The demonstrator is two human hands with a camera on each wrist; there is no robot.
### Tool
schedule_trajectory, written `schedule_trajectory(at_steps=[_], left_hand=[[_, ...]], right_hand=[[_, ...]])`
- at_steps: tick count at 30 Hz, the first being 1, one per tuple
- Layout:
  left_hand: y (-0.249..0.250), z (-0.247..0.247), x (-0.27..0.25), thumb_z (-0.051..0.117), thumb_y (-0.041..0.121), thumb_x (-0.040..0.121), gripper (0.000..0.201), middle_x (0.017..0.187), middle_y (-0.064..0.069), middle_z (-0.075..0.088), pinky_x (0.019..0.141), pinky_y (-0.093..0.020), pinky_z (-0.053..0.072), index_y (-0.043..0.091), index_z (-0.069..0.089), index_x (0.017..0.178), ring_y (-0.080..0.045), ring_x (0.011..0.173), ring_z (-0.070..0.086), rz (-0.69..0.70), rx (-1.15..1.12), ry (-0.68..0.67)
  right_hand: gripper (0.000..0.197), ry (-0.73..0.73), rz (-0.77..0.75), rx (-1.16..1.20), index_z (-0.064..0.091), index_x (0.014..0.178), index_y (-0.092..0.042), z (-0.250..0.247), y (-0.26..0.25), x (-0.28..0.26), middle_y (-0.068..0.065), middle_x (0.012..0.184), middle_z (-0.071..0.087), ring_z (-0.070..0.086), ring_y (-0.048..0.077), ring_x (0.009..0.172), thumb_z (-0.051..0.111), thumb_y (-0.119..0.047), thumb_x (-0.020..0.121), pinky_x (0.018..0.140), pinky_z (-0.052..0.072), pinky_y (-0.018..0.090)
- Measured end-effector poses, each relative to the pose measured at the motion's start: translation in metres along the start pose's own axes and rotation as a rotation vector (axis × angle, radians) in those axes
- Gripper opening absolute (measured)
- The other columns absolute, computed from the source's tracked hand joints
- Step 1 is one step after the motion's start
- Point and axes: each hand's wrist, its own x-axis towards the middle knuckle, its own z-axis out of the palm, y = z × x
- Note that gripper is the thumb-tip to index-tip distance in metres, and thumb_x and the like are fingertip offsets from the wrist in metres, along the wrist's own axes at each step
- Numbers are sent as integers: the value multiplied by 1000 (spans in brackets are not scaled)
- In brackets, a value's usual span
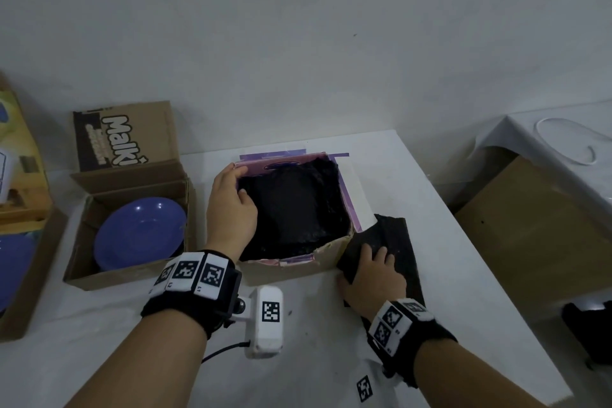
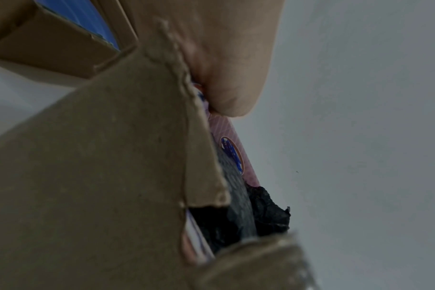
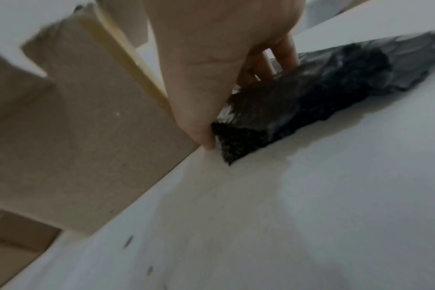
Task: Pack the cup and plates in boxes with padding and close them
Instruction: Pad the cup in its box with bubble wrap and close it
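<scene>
A cardboard box [image 1: 331,258] with a pink inside stands mid-table, lined with black padding [image 1: 294,212]. My left hand [image 1: 231,199] grips its left wall, thumb inside against the padding and fingers over the rim. The left wrist view shows that hand [image 2: 224,58] against the pink inner wall, beside the box's brown outer wall [image 2: 99,157] and its padding [image 2: 236,212]. Right of the box a loose black padding sheet [image 1: 400,242] lies on the table. My right hand [image 1: 371,278] pinches its near corner. The right wrist view shows the thumb under and fingers [image 3: 283,56] over the sheet [image 3: 311,102].
An open carton [image 1: 109,278] with a printed flap holds a blue plate [image 1: 142,232] on the left. Another box [image 1: 20,275] with something blue inside sits at the far left edge. Beyond the table's right edge are a brown carton [image 1: 530,232] and a white surface [image 1: 569,142].
</scene>
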Motion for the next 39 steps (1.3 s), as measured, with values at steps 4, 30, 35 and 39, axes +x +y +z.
schedule_trajectory(at_steps=[4, 30, 35, 39], left_hand=[[2, 0, 0, 38, -4, 91, 44, 141, -2, 43, 98, -5, 18, 13, 51, 129, -13, 131, 38, -19, -32, 1], [-5, -15, 2, 44, 1, 95, 38, 124, 9, 56, 95, -20, 42, 24, 50, 125, -7, 120, 51, -307, -673, -36], [-2, -14, -3, 41, 12, 99, 34, 123, 18, 54, 91, -12, 39, 29, 48, 128, 8, 112, 50, -247, -565, -26], [-4, -9, -7, 48, 17, 98, 35, 117, 29, 51, 89, -6, 38, 30, 46, 129, 16, 108, 48, -217, -525, -26]], right_hand=[[60, 56, -31, -51, 14, 146, -12, -2, 7, 6, 16, 148, 32, 37, 30, 133, 43, -25, 95, 92, 47, 38], [66, -67, -722, -23, 0, 145, -50, -130, -99, 20, 2, 160, -10, -10, 25, 146, 31, -67, 89, 112, -9, 60], [84, -89, -760, -204, -9, 142, -54, -88, -117, 22, 5, 155, -29, -32, 33, 138, 44, -73, 80, 105, -15, 67], [105, -53, -761, -92, -9, 146, -44, -86, -126, 22, 3, 158, -16, -27, 30, 141, 65, -60, 74, 105, -13, 66]])
